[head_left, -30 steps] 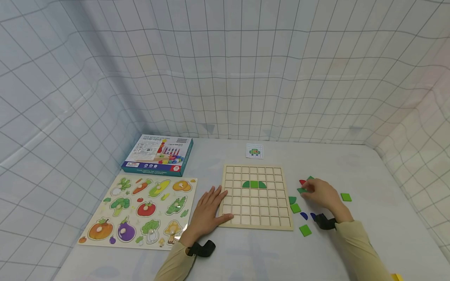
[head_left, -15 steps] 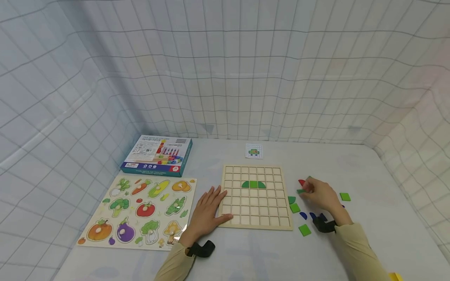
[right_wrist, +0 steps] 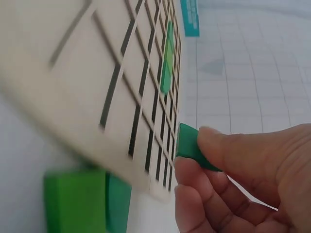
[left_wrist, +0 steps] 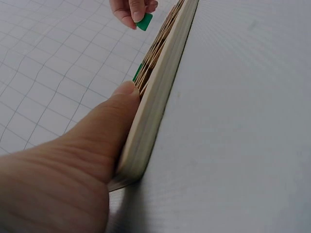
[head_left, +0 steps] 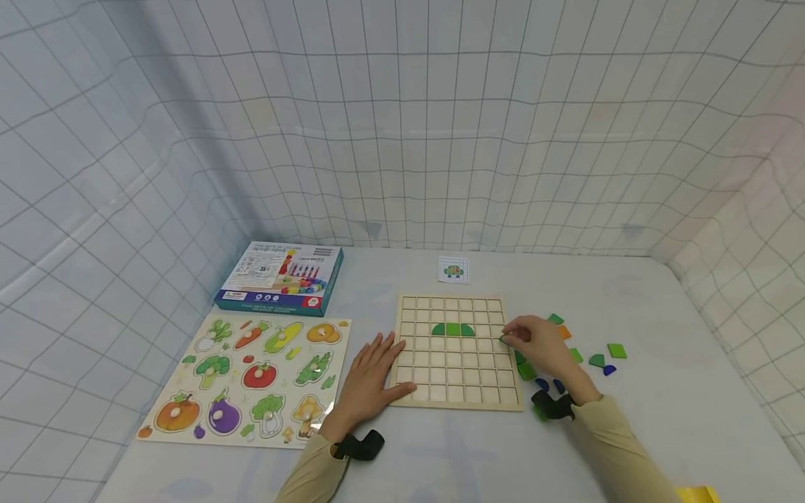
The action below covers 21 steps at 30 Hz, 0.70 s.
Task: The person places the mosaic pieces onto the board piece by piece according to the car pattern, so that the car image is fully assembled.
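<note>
Since the earlier frames the right hand (head_left: pixel 534 344) had left the loose coloured tiles (head_left: pixel 596 360) on the surface to the right and come over the right edge of the square wooden grid board (head_left: pixel 451 351), pinching a small green wooden tile (right_wrist: pixel 190 146) between thumb and fingertips.

Nearest the person, the left hand (head_left: pixel 371 377) lay flat and relaxed on the white surface (head_left: pixel 660 391), its thumb against the board's left edge (left_wrist: pixel 150 116) and its fingers straight, gripping nothing. Beyond it, the pinched tile hung just above the cells at the right edge of the board, not yet seated. Farther in, three green tiles (head_left: pixel 453 330) already formed an arch in the board's upper rows, and the small pattern card (head_left: pixel 454 270) lay past the far edge.

To do this step well, I judged the tile should be squared to its cell and lowered flat, with the left hand bracing the board against sliding.
</note>
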Available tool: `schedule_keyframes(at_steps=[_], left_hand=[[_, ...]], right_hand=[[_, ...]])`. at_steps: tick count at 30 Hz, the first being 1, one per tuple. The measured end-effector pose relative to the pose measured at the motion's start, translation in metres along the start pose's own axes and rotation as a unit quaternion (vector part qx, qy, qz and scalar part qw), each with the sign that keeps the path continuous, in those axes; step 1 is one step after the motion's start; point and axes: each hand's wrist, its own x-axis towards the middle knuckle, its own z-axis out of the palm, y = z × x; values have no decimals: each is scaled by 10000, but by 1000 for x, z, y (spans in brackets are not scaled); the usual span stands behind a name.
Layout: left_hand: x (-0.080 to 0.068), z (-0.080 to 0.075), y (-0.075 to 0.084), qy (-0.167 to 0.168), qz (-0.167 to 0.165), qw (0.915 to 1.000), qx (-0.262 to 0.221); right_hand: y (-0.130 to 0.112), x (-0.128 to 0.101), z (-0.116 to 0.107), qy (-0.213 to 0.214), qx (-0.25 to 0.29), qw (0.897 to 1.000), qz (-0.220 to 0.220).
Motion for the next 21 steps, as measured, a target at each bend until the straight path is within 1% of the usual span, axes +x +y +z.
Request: schedule_keyframes(at_steps=[6, 12, 17, 21], left_hand=[[0, 0, 0, 13, 26, 10000, 2], [0, 1, -2, 62, 40, 10000, 15], [1, 2, -2, 47, 46, 10000, 11], [0, 2, -3, 46, 52, 10000, 13]], right_hand=[[-19, 14, 22, -230, 242, 9989, -318], [-45, 28, 48, -490, 244, 9963, -665], [-61, 35, 66, -608, 214, 9954, -702], [-66, 40, 77, -617, 317, 9952, -684]])
